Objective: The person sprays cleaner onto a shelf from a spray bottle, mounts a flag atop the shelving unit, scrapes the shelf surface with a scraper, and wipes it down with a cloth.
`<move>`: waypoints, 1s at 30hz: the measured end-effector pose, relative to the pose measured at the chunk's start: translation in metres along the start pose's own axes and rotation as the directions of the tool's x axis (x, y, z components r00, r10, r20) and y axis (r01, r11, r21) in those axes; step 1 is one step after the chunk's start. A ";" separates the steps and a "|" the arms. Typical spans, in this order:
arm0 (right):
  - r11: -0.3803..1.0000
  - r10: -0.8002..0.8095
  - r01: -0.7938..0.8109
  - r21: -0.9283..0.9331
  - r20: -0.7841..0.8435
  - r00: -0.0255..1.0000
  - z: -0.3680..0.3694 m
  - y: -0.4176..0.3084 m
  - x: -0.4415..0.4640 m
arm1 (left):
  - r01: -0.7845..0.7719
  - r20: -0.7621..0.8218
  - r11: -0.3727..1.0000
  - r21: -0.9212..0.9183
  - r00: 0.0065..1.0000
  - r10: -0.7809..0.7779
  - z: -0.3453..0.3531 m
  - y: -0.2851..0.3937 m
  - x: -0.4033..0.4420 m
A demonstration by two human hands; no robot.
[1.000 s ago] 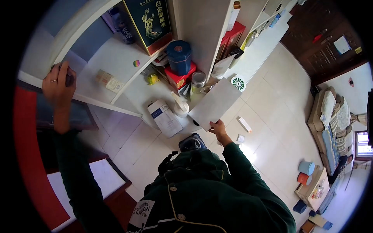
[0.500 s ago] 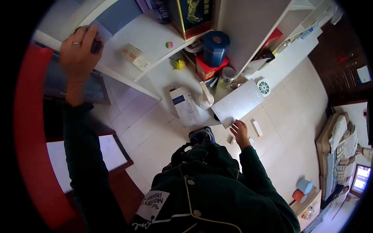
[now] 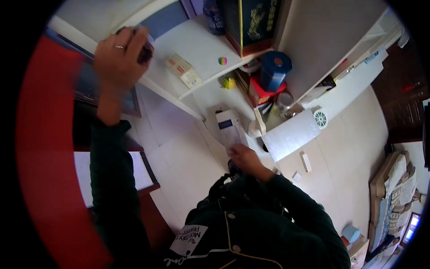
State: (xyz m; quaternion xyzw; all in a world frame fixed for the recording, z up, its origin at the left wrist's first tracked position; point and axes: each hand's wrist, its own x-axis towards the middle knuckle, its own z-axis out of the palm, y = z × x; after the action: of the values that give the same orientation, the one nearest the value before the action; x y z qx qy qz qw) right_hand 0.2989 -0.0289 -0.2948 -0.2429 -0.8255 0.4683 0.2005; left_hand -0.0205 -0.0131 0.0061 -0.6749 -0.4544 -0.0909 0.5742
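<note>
White box (image 3: 231,134) on lower shelf (image 3: 210,102), long axis running from shelf interior out toward wearer, labelled end inward, near end behind right hand (image 3: 245,160). Right grip: fingers blurred at box, can't tell if grasping. Left hand (image 3: 122,56): grip clenched round dark item (image 3: 145,54), shape mostly hidden. Box smooth, rectangular; pale bottle (image 3: 255,128) right beside, then flat, faintly shiny grey panel (image 3: 291,134) jutting past shelf edge. Open tiled floor (image 3: 177,163) left of box; bare shelf strip behind it.
</note>
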 end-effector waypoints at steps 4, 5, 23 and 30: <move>0.876 -0.201 0.162 -0.454 -0.040 0.979 0.059 0.036 0.127 | 0.013 0.035 1.000 0.012 0.999 -0.013 -0.007 0.009 0.004; 0.850 -0.059 0.050 -0.524 0.000 0.998 0.074 0.053 0.146 | -0.010 0.036 0.999 0.040 0.999 0.009 -0.010 0.011 0.006; 0.980 0.026 0.024 -0.196 0.248 0.968 0.038 0.003 0.137 | 0.007 0.003 1.000 0.013 1.000 -0.007 -0.004 0.017 0.001; 0.748 -0.663 0.454 -0.484 -0.565 0.491 -0.223 -0.234 0.226 | -0.018 0.050 1.000 0.004 0.999 0.018 -0.020 0.014 0.011</move>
State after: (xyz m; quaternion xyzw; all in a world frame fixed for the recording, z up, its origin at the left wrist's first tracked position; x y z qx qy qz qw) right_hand 0.1921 0.1509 0.0394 -0.1435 -0.7703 0.1279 0.6080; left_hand 0.0041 -0.0237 0.0102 -0.6797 -0.4630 -0.0678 0.5648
